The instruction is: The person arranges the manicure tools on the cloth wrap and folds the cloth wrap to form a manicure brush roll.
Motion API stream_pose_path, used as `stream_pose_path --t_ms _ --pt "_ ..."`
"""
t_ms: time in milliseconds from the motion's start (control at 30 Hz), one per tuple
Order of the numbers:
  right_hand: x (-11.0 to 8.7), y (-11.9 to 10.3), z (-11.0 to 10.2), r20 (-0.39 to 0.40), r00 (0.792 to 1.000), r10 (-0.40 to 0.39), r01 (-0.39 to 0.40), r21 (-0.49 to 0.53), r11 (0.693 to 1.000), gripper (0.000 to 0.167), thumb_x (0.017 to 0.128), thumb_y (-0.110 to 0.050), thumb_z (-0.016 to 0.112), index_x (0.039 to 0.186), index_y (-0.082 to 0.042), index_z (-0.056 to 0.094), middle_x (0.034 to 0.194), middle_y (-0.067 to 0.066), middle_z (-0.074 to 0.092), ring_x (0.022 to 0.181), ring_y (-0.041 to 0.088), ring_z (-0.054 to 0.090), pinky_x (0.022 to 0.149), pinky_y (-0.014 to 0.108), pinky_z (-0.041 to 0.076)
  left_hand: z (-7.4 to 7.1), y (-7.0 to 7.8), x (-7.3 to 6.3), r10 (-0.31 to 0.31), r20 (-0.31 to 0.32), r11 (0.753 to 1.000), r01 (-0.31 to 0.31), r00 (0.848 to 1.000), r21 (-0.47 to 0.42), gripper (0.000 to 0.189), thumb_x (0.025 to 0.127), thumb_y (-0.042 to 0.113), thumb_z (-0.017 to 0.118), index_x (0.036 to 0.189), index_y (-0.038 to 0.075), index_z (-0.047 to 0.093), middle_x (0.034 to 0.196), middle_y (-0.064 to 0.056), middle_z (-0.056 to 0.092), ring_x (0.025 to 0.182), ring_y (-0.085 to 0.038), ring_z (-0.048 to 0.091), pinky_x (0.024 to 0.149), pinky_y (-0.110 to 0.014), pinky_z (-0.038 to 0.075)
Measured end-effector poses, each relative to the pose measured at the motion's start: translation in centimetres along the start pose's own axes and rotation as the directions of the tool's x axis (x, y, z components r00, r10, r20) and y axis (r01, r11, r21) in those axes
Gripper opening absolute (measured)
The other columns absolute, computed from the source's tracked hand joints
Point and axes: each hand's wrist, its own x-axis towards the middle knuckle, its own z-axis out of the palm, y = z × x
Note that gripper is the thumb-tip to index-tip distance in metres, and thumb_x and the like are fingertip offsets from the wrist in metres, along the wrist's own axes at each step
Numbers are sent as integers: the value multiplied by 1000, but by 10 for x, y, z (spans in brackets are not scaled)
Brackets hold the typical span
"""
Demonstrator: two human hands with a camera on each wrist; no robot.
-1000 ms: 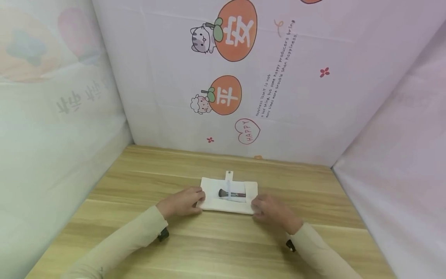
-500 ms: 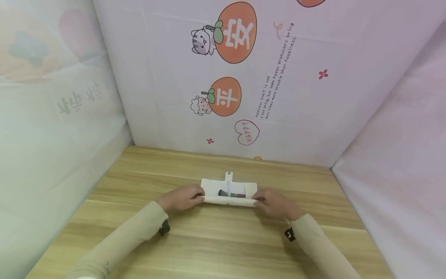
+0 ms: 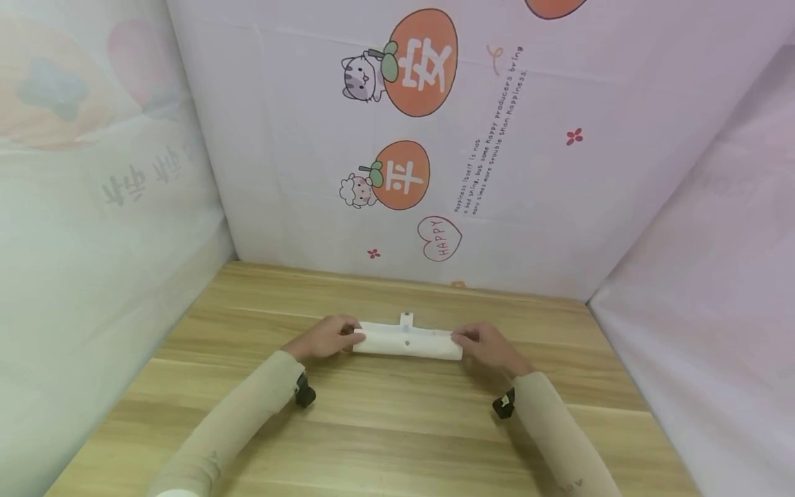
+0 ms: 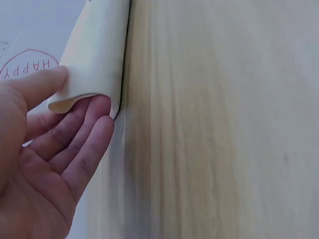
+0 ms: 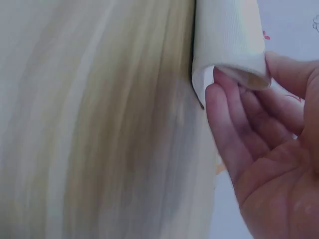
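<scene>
A white makeup brush case [image 3: 406, 343] lies part folded over on the table, a small metal stud on its front flap. Beyond its far edge sticks out a snap strap [image 3: 406, 319]. My left hand [image 3: 327, 336] pinches the left end of the flap; in the left wrist view the thumb lies on top of the curled flap [image 4: 97, 55], fingers underneath. At the opposite end my right hand [image 3: 488, 346] pinches it alike, its fingers under the rolled edge in the right wrist view. The folded flap hides the makeup brush inside.
The wood-grain table [image 3: 397, 428] runs to a printed white cloth wall [image 3: 298, 172] just behind the case. Similar cloth hangs at left and right. A small black device [image 3: 304, 391] sits at the left wrist, another black device [image 3: 504, 404] at the right.
Both hands have lifted the case's near edge and folded it away from me, covering the makeup brush that lay in view. The hands have moved slightly toward the back wall.
</scene>
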Motion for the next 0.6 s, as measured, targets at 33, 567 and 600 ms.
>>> stream_pose_path --t_ms 33,567,600 --pt "1 0 0 -5 1000 19 -19 26 999 36 106 -35 64 123 -5 75 119 12 77 106 22 71 95 42 60 1 0 1 -32 -8 999 32 999 -36 24 108 30 62 106 8 69 89 -4 70 74 -13 61 66 -29 56" --pt "14 -7 16 -114 955 275 -254 167 953 38 99 -32 74 108 5 77 104 18 79 84 20 76 80 35 64 7 5 15 -210 -162 976 217 964 28 27 102 26 70 112 0 70 91 -11 73 79 -19 68 76 -35 59" --pt "15 -7 17 -126 949 290 -267 176 948 37 98 -31 75 106 5 77 102 18 79 82 19 76 78 35 65 7 8 16 -190 -177 975 207 966 85 26 102 25 70 112 1 70 94 -11 73 82 -19 68 80 -38 59"
